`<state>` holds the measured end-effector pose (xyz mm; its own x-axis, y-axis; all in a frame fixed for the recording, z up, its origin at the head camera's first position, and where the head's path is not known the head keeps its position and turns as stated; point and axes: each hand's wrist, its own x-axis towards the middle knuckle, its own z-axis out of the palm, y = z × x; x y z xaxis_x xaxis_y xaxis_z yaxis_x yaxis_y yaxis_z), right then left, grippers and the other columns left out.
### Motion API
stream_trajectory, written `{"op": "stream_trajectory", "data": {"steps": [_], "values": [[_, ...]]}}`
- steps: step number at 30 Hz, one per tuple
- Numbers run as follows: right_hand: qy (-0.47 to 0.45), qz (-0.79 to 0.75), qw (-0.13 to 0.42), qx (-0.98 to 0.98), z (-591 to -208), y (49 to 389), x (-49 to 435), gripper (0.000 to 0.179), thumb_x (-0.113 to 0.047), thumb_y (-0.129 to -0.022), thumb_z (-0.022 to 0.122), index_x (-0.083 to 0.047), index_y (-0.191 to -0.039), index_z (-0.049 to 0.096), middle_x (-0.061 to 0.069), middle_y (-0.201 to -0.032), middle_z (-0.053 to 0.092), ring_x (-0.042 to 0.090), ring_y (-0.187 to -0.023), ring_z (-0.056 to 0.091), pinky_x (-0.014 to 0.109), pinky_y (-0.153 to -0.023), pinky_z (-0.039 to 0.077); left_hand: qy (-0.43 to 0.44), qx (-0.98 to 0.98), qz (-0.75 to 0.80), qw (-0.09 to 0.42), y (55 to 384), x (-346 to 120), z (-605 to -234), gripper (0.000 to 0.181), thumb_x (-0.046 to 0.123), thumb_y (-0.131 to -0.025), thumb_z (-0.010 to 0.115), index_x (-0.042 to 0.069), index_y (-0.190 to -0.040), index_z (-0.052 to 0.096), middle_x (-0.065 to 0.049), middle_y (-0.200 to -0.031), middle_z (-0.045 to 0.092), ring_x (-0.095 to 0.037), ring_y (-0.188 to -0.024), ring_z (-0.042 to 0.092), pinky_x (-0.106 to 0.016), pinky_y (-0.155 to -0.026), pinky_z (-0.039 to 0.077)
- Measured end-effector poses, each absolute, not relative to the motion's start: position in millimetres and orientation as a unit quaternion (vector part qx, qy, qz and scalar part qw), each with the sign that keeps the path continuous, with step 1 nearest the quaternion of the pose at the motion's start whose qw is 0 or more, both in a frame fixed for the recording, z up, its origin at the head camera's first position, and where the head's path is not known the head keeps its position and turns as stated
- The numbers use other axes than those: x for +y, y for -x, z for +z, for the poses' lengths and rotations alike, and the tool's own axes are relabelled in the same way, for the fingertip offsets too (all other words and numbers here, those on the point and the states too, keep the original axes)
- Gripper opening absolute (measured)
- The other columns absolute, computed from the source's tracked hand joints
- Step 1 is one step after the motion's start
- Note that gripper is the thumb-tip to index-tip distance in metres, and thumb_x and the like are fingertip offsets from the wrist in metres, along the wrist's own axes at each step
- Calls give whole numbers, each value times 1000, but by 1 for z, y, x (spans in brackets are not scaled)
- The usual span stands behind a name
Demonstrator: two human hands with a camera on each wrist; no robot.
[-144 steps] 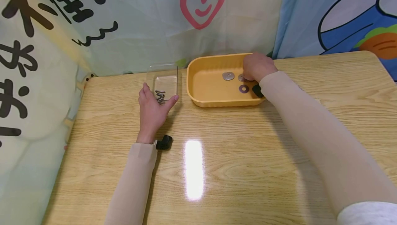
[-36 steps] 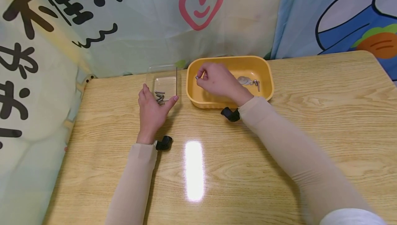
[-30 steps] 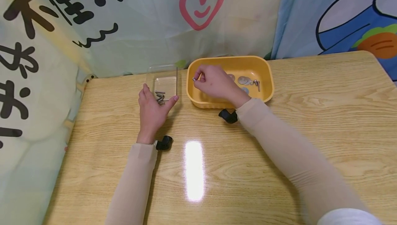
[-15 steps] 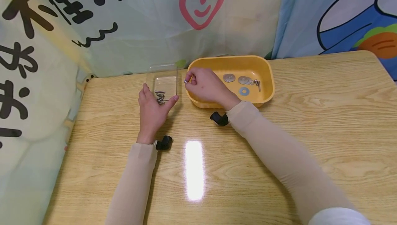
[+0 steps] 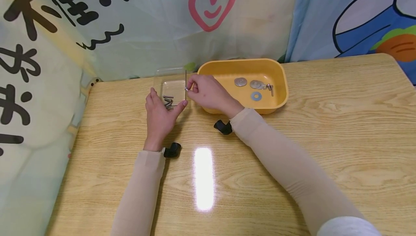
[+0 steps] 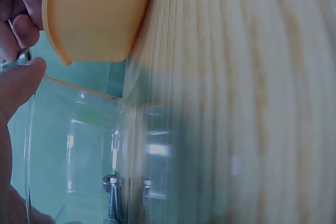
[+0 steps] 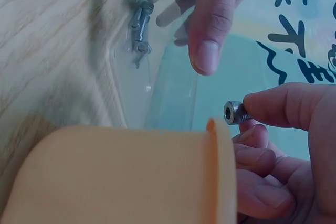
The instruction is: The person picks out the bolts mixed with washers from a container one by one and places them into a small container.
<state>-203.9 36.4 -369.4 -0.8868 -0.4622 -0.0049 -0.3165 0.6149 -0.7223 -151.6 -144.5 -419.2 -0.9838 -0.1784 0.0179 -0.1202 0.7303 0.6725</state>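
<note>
My left hand (image 5: 159, 120) grips the near end of a clear plastic box (image 5: 172, 85), thumb at its right side and fingers at its left. Several metal bolts (image 5: 168, 101) lie in the near part of that box. Between thumb and fingertips, my right hand (image 5: 209, 93) pinches a short socket-head bolt (image 7: 233, 113). This bolt is up at the box's right rim, level with the gap between box and yellow tray (image 5: 224, 72). In the left wrist view the left thumb (image 6: 18, 87) overlaps the box's rim, close below the pinched bolt.
Inside the yellow tray are flat grey discs (image 5: 240, 81), a washer with a hole (image 5: 256, 96) and a couple of bolts (image 5: 270, 88). Tray and box stand side by side at the back of the wooden table (image 5: 260, 178), against a printed cloth (image 5: 156, 48).
From deep in the tray's right end, my right hand has come up with a bolt and moved left across the tray to the box's rim. The left hand stays on the box.
</note>
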Motion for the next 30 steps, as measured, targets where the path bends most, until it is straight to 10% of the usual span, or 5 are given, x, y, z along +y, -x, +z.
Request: {"op": "stream_trajectory", "data": {"steps": [30], "values": [[246,-270,76,928,-373,208,7,17,-18,-95,58,-9,-108,65,2,-69,56,18,-65,52,28,-56,38,-75,-932,-353,42,152,-146,-422,118,59,-85,71,-8,-157,7,-28,-156,22,-40,-142,29,-50,-112,35]]}}
